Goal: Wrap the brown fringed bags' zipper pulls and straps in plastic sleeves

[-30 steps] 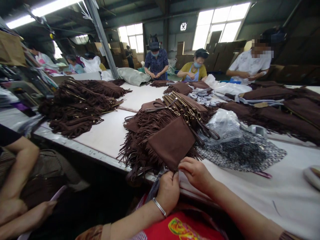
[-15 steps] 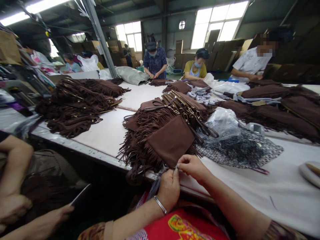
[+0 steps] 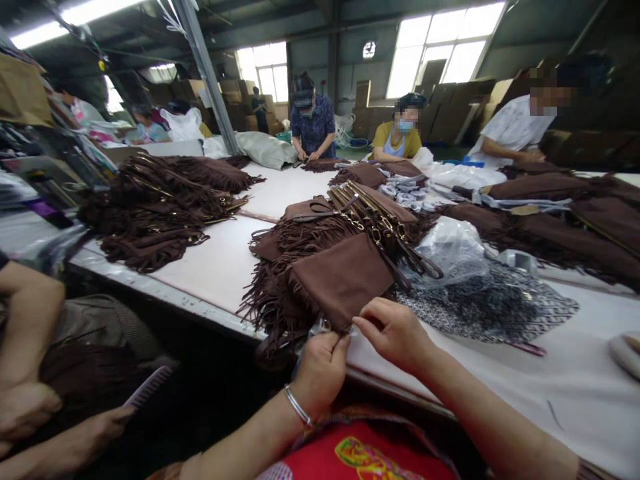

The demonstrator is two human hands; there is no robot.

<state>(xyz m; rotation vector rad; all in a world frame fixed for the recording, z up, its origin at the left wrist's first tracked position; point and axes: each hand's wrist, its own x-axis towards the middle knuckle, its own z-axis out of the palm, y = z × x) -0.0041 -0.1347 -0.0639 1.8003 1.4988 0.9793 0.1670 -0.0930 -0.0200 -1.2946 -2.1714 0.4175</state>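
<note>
A brown fringed pouch (image 3: 345,273) lies on top of a pile of similar fringed pouches (image 3: 285,293), with its near corner at the table edge. My left hand (image 3: 323,370), with a silver bangle on the wrist, is closed on that near corner, where a bit of clear or grey wrapping shows. Just to its right, my right hand (image 3: 395,330) is closed in a pinch at the pouch's lower edge. What lies between its fingertips is too small to make out. Gold zips and clasps with wrist straps (image 3: 370,217) stick out behind the pouch.
Clear plastic bags (image 3: 453,250) and a black-and-white patterned cloth (image 3: 493,300) lie to the right. More brown pouches pile up at left (image 3: 160,207) and far right (image 3: 540,220). Beside me, a co-worker's hand (image 3: 100,427) holds a comb (image 3: 149,385). Other people work across the table.
My left hand has shifted left and slightly down, and the pouch's near corner has shifted left with it. My right hand has turned slightly. The co-worker's comb has moved left and now shows its teeth.
</note>
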